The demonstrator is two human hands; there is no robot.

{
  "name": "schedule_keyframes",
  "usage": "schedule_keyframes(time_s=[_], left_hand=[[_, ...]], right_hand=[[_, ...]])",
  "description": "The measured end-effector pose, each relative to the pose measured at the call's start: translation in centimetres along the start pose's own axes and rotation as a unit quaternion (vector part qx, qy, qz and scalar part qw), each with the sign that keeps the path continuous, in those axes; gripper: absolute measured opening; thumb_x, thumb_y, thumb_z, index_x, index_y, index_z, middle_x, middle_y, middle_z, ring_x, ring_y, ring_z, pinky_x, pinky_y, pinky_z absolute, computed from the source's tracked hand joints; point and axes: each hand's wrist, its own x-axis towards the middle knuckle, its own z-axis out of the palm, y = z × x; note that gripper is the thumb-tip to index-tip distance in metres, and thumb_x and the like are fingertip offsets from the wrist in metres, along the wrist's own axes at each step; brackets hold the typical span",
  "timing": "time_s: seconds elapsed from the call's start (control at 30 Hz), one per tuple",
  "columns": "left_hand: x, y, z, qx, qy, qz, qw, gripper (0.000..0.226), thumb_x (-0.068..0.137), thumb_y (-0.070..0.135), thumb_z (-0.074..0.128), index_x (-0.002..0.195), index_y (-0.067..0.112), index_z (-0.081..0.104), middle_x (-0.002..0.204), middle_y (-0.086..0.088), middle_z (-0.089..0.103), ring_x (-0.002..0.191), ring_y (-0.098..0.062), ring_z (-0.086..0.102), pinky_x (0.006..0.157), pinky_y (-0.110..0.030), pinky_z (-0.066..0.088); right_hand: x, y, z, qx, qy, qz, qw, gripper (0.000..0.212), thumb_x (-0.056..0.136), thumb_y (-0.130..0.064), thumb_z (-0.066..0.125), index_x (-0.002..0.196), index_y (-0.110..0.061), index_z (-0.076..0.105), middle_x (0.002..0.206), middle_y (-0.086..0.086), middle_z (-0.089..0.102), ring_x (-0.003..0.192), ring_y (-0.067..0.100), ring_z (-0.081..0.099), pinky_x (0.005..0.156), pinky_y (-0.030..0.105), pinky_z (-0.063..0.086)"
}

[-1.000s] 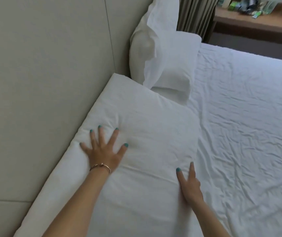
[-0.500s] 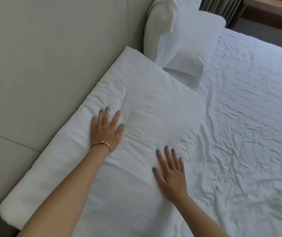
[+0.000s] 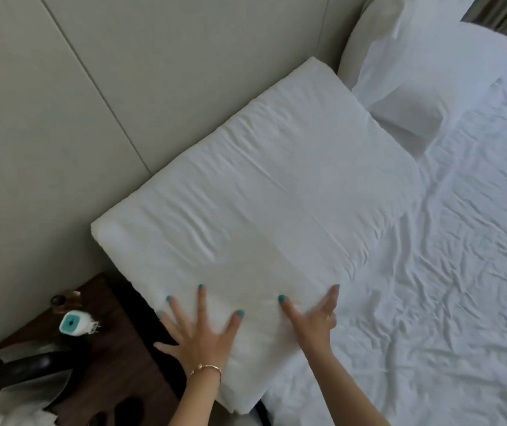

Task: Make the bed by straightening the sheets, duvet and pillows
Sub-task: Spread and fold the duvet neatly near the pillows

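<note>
- We're pressing both hands, left hand and right hand, flat with fingers spread on the pillow's near edge.
- Pillow's lying along the headboard, wrinkled sheet sitting wide open to the right.

no readable text, labels, brands, numbers or signs on anything
</note>
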Motion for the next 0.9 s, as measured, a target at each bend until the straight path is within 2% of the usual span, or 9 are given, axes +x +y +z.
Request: schedule_keyframes(time_s=[0.07, 0.13, 0.27, 0.37, 0.57, 0.63, 0.7, 0.8, 0.9], left_hand=[[0.9, -0.4, -0.4, -0.064, -0.015, -0.039, 0.997, 0.112, 0.047, 0.096, 0.047, 0.141, 0.061, -0.003, 0.153, 0.001, -0.033, 0.142, -0.038, -0.019, 0.105, -0.073, 0.014], [2.1, 0.2, -0.9, -0.026, 0.008, 0.010, 1.000, 0.112, 0.050, 0.092, 0.054, 0.140, 0.062, -0.006, 0.151, -0.001, -0.036, 0.140, -0.046, -0.016, 0.106, -0.072, 0.009], [3.5, 1.1, -0.7, 0.110, 0.124, 0.164, 0.973, 0.095, 0.068, 0.084, 0.043, 0.149, 0.042, 0.018, 0.161, -0.008, -0.004, 0.144, -0.044, -0.009, 0.108, -0.062, -0.010], [4.6, -0.5, 0.2, 0.132, 0.094, 0.183, 0.970, 0.084, 0.078, 0.081, 0.023, 0.150, 0.043, 0.003, 0.161, -0.007, -0.006, 0.148, -0.030, -0.007, 0.110, -0.059, -0.011], [3.8, -2.6, 0.5, 0.159, -0.036, 0.150, 0.975, 0.082, 0.075, 0.079, -0.002, 0.144, 0.040, -0.024, 0.158, 0.001, -0.024, 0.146, -0.019, -0.017, 0.113, -0.049, -0.012], [3.3, -1.6, -0.7, 0.158, -0.033, 0.148, 0.976, 0.086, 0.078, 0.075, 0.012, 0.153, 0.034, 0.000, 0.161, -0.006, 0.005, 0.148, -0.028, 0.006, 0.112, -0.050, -0.009], [3.5, 0.5, -2.1, 0.111, 0.045, 0.178, 0.977, 0.077, 0.076, 0.065, 0.033, 0.135, 0.016, 0.047, 0.131, -0.014, 0.050, 0.123, -0.038, 0.046, 0.110, -0.057, 0.022], [5.9, 5.5, -4.4, 0.056, 0.150, 0.276, 0.948, 0.054, 0.079, 0.052, 0.044, 0.109, 0.011, 0.059, 0.113, -0.011, 0.057, 0.108, -0.038, 0.052, 0.100, -0.050, 0.039], [10.0, 12.8, -7.4, 0.041, 0.177, 0.369, 0.911, 0.058, 0.085, 0.053, 0.040, 0.129, 0.019, 0.054, 0.136, -0.007, 0.051, 0.130, -0.035, 0.038, 0.112, -0.048, 0.025]], right_hand=[[-0.3, 0.3, -0.2, -0.026, -0.012, -0.021, 0.999, 0.122, 0.067, -0.050, 0.083, 0.148, -0.050, -0.008, 0.159, 0.011, 0.000, 0.146, 0.030, 0.006, 0.113, 0.050, 0.025], [-0.1, 0.3, 0.1, -0.161, 0.000, -0.085, 0.983, 0.117, 0.066, -0.061, 0.078, 0.145, -0.057, -0.008, 0.159, 0.015, -0.011, 0.147, 0.035, 0.002, 0.114, 0.054, 0.021], [1.4, 2.0, 0.6, -0.449, 0.027, -0.317, 0.835, 0.082, 0.087, -0.075, 0.036, 0.147, -0.052, -0.015, 0.160, -0.001, -0.023, 0.148, 0.029, -0.018, 0.116, 0.059, 0.006], [2.6, 4.4, 0.2, -0.512, 0.025, -0.360, 0.779, 0.071, 0.092, -0.071, 0.015, 0.152, -0.043, -0.010, 0.162, -0.002, -0.016, 0.149, 0.027, -0.011, 0.117, 0.056, 0.012], [0.9, 6.1, -1.1, -0.540, -0.032, -0.319, 0.778, 0.065, 0.093, -0.065, 0.020, 0.152, -0.047, -0.004, 0.162, -0.009, -0.011, 0.149, 0.020, -0.007, 0.117, 0.053, 0.018], [0.4, 4.4, -1.5, -0.530, -0.059, -0.299, 0.791, 0.061, 0.093, -0.062, 0.033, 0.149, -0.050, 0.012, 0.163, -0.009, -0.001, 0.150, 0.020, -0.002, 0.119, 0.047, 0.011], [0.7, 1.2, -1.8, -0.484, -0.046, -0.301, 0.820, 0.046, 0.091, -0.053, 0.050, 0.136, -0.045, 0.045, 0.152, -0.006, 0.032, 0.141, 0.022, 0.025, 0.115, 0.038, 0.020], [3.1, -5.3, -2.2, -0.417, 0.016, -0.323, 0.849, 0.028, 0.091, -0.041, 0.057, 0.115, -0.028, 0.062, 0.126, -0.002, 0.050, 0.120, 0.025, 0.045, 0.097, 0.035, 0.035], [7.6, -11.9, -2.4, -0.355, 0.068, -0.353, 0.863, 0.047, 0.094, -0.042, 0.054, 0.138, -0.028, 0.047, 0.147, 0.000, 0.039, 0.137, 0.027, 0.033, 0.107, 0.040, 0.032]])
